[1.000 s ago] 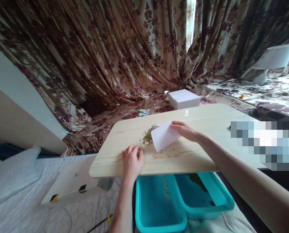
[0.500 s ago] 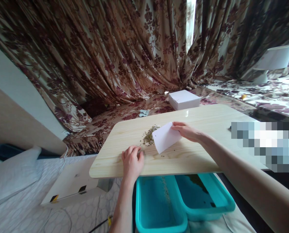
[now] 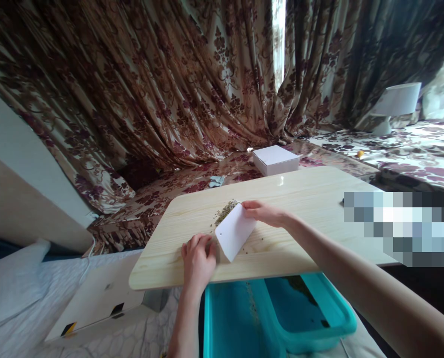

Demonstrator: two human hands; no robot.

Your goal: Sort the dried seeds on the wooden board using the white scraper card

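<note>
My right hand [image 3: 261, 213] is closed on the upper edge of a white card [image 3: 234, 233] with a small hole near one corner. The card leans over the light wooden tabletop [image 3: 300, 199], in front of a pile of small dark green and brown grains [image 3: 225, 211] and partly covering it. To the left, my left hand [image 3: 199, 256] rests on the tabletop near its front edge, fingers bent and thumb apart, with nothing visible in it. A few loose grains are scattered to the right of the card.
Below the front edge stand two turquoise tubs; the right tub [image 3: 351, 323] holds some dark green material, the left tub [image 3: 207, 318] a thin streak of bits. A white box [image 3: 276, 159] sits beyond the table. A pale flat carton [image 3: 91, 298] lies left; a lamp [image 3: 401, 99] stands right.
My right hand has drawn the card left and nearer, toward my left hand. The card now stands in front of the grain pile. My left hand stays about where it was on the tabletop.
</note>
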